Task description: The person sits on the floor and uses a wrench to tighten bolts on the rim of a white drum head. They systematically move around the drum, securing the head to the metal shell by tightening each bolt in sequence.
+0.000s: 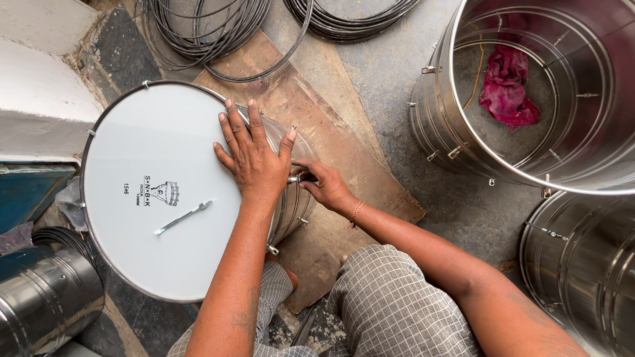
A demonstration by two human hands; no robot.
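A steel drum with a white drumhead (152, 145) stands on the floor between my knees. My left hand (254, 155) lies flat, fingers spread, on the drumhead's right edge over the rim. My right hand (324, 185) is at the drum's right side, fingers closed on a small metal tool (297, 178) set against a tension lug on the shell. A slim metal rod (183, 217) lies loose on the drumhead.
A brown board (357, 158) lies under the drum. An open steel drum shell (529, 152) holds a pink rag (506, 86) at top right; another shell (582, 264) at lower right. Coiled metal hoops (211, 33) lie at the top. A steel shell (40, 297) lies at lower left.
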